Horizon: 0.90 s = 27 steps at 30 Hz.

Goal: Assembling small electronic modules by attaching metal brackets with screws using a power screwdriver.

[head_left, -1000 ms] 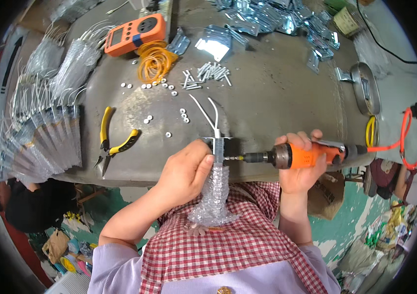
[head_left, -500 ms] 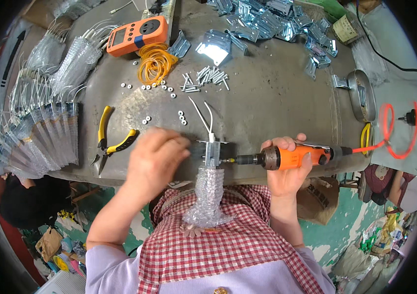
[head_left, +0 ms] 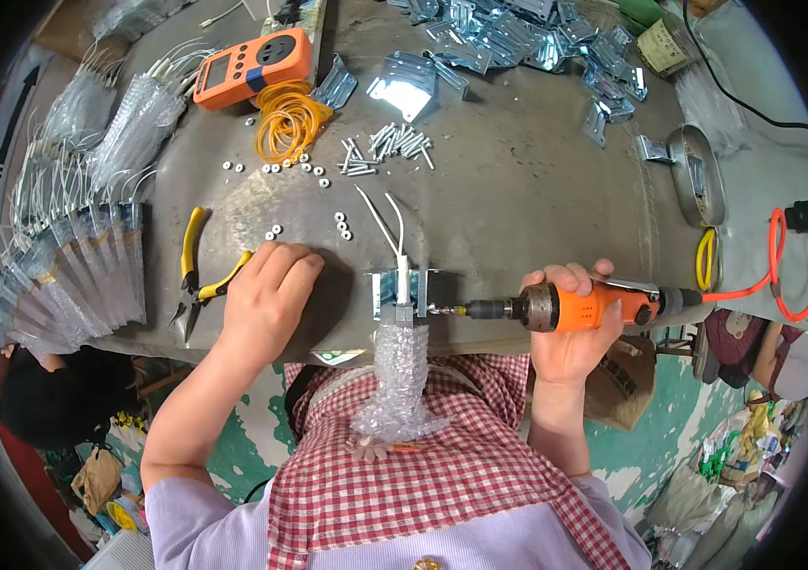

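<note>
My right hand (head_left: pixel 570 350) is wrapped round an orange air screwdriver (head_left: pixel 586 309). Its bit points left and meets the right side of a small metal bracket (head_left: pixel 406 290) at the table's front edge. Two white wires (head_left: pixel 387 228) rise from the bracket, and a bubble-wrapped body (head_left: pixel 399 375) hangs below it against my apron. My left hand (head_left: pixel 271 296) is closed, its curled fingers resting beside a handle of the yellow-and-black pliers (head_left: pixel 197 275). Whatever those fingers hold, if anything, is hidden.
Small white rings (head_left: pixel 342 226) and short metal pins (head_left: pixel 402 142) lie ahead. Behind them are yellow rubber bands (head_left: pixel 288 119), an orange meter (head_left: pixel 254 68) and piled metal brackets (head_left: pixel 518 38). Wrapped wired parts (head_left: pixel 76 271) fan out at left; a metal dish (head_left: pixel 698 180) stands right.
My left hand has moved left, away from the bracket, toward the pliers. The bracket looks turned, showing a wider face, while the screwdriver stays at its right side.
</note>
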Available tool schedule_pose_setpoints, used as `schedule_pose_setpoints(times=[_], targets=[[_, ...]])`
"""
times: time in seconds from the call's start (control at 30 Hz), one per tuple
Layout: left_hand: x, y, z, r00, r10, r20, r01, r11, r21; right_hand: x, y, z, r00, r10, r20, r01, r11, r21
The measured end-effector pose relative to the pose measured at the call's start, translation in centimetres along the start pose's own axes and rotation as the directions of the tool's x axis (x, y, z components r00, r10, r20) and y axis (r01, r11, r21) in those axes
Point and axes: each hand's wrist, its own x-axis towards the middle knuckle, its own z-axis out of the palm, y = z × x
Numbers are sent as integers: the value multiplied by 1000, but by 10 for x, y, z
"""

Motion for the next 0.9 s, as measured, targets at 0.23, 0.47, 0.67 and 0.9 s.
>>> schedule_pose_setpoints(times=[0.23, 0.47, 0.67, 0.9], targets=[[-5, 7, -7, 999, 25, 34, -25, 1000, -16, 0, -4, 3, 1000, -25, -9, 25, 999, -24], [0, 10, -8, 998, -39, 58, 39, 999, -6, 1, -5, 3, 999, -15, 29, 17, 999, -49], [-1, 19, -5, 993, -116, -2, 114, 980, -161, 2, -5, 6, 999, -16, 31, 17, 999, -38], [-7, 50, 1, 732, -519, 441, 552, 73, -830, 2, -2, 8, 1000, -2, -17, 2, 1000, -9]])
